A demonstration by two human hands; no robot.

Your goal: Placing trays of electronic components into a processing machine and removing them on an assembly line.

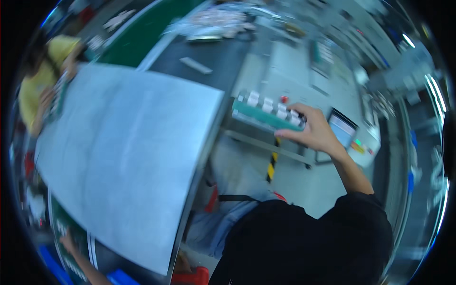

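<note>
My right hand reaches out from a black sleeve, right of the picture's middle. It grips the right end of a long green circuit board, thumb along the near edge and fingers over the far side. Several white block-shaped parts stand in rows on the board; blur hides their detail. The board is held in the air, above the floor and in front of a pale machine bench. My left hand is not in view.
A large table with a pale grey sheet fills the left. Behind it lies a heap of clear plastic bags. A co-worker in yellow holds a similar board; another person's hand is lower left. A screen stands right.
</note>
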